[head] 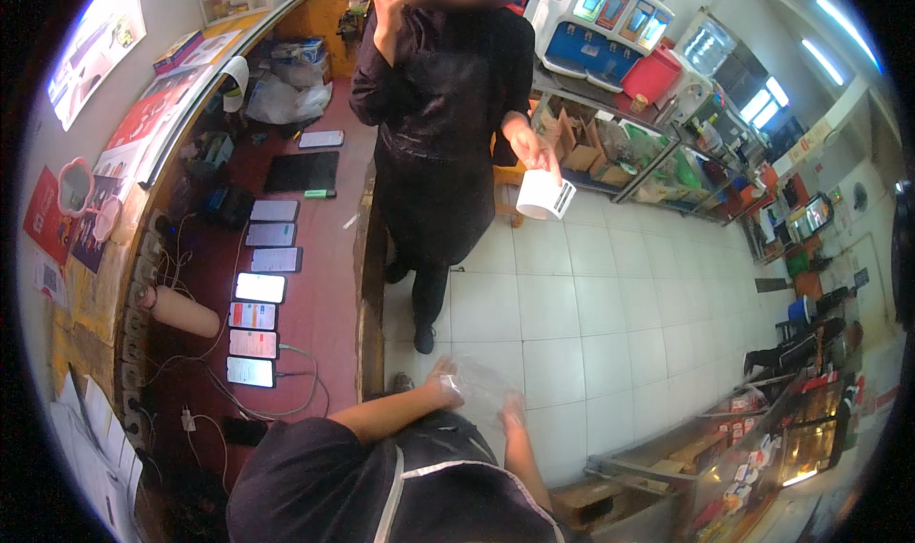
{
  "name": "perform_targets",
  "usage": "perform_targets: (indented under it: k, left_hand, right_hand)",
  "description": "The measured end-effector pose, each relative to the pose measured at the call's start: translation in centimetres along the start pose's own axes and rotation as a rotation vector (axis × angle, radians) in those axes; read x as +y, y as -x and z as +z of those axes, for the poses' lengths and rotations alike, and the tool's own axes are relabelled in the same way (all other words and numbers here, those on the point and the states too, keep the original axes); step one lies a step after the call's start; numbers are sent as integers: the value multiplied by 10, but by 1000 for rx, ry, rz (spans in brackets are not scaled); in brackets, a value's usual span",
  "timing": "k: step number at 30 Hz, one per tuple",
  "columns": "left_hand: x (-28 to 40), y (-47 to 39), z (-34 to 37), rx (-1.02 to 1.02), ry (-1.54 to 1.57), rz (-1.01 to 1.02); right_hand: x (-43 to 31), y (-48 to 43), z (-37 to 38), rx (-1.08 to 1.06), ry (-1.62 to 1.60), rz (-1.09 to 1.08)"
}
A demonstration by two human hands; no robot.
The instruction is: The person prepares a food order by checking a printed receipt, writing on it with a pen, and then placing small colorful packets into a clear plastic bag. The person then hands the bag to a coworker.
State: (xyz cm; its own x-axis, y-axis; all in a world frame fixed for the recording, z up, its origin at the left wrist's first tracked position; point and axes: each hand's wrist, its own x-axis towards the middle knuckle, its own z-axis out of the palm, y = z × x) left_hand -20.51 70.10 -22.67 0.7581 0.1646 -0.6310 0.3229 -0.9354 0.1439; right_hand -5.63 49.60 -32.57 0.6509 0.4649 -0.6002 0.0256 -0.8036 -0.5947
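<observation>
A clear plastic bag (480, 382) is stretched between my two hands, low in front of my body. My left hand (444, 384) grips its left edge, and my right hand (512, 409) is on its right edge, partly behind the see-through film. To my left, several smartphones (260, 287) with lit screens lie in a row on the dark red counter (322, 257). A black tablet (302, 172) lies farther along that counter. Across from me stands a person in dark clothes (443, 128), one hand raised to the head, the other holding a white paper strip or label roll (545, 194).
Charging cables (314, 371) trail over the counter near a pink bottle (180, 311). Plastic bags (289, 100) lie at its far end. Beyond the tiled floor (557, 307) are a metal shelf (643, 168) with boxes and a drink dispenser (593, 46). Another person (800, 346) is at far right.
</observation>
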Motion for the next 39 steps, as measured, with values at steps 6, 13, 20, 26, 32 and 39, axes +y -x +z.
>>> perform_targets:
  k: [6,13,20,26,32,39]
  left_hand:
    - [14,23,-24,143,-351,55]
    - [3,-11,16,311,-249,285]
    - [17,20,-24,33,-164,373]
    - [9,33,-63,-274,-170,138]
    - [-5,42,-110,102,1015,-37]
    - [-17,-3,-41,757,1224,-174]
  right_hand:
    - [-68,54,48,-274,522,-136]
    - [-114,38,28,-496,-589,209]
    - [-68,-44,-18,-263,-1538,178]
    - [-86,-28,-3,315,-408,-231]
    - [28,-20,76,-280,697,-704]
    - [-102,4,44,-762,1284,-525]
